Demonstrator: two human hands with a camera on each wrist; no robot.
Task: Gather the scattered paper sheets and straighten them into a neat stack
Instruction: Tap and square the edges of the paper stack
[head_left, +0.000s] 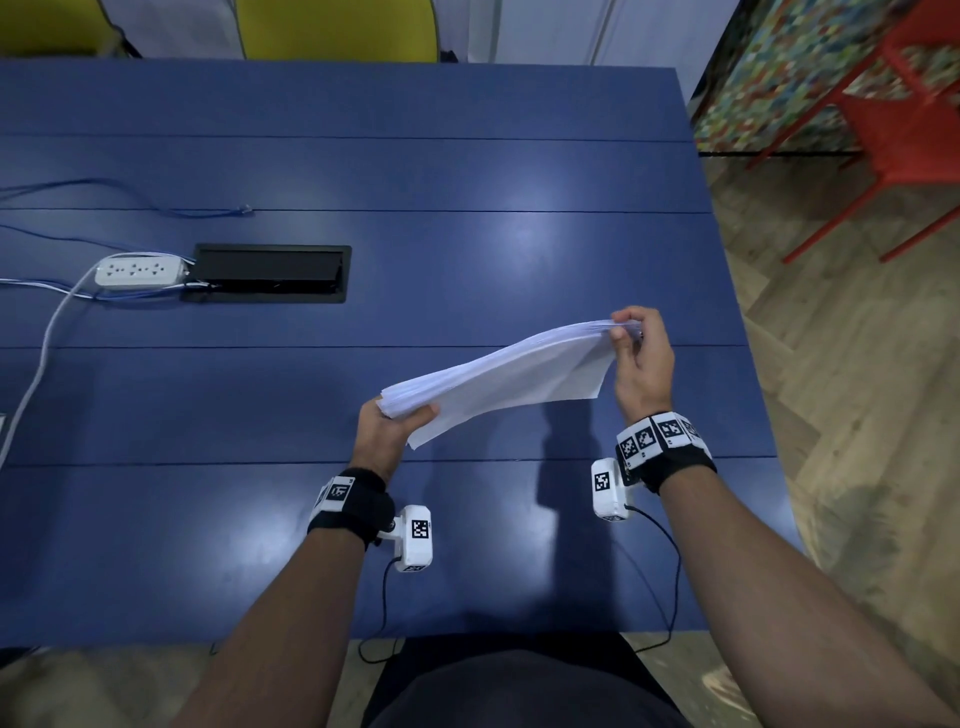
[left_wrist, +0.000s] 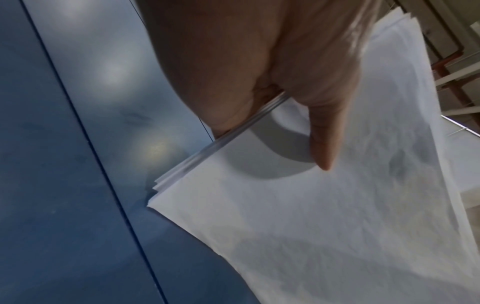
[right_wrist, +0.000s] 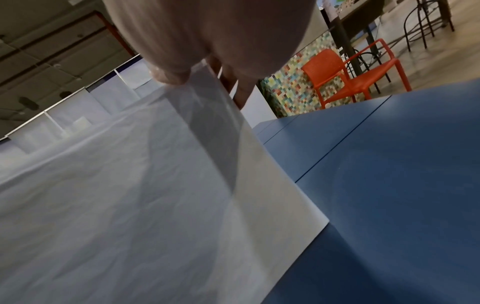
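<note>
gripping opposite ends of the blank paper stack (head_left: 498, 376), left hand (head_left: 387, 428) and right hand (head_left: 641, 358) lift it above the table (head_left: 467, 171)

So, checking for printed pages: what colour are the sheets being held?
Plain white, no print visible on the paper sheets; the left wrist view shows it best.

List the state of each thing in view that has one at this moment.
White paper sheets: gathered, held above the table, edges slightly uneven.
Left hand: grips the sheets' near-left end.
Right hand: pinches the far-right end.
Black rectangular cable box in the blue table: lid open.
White power strip: sockets empty.
</note>
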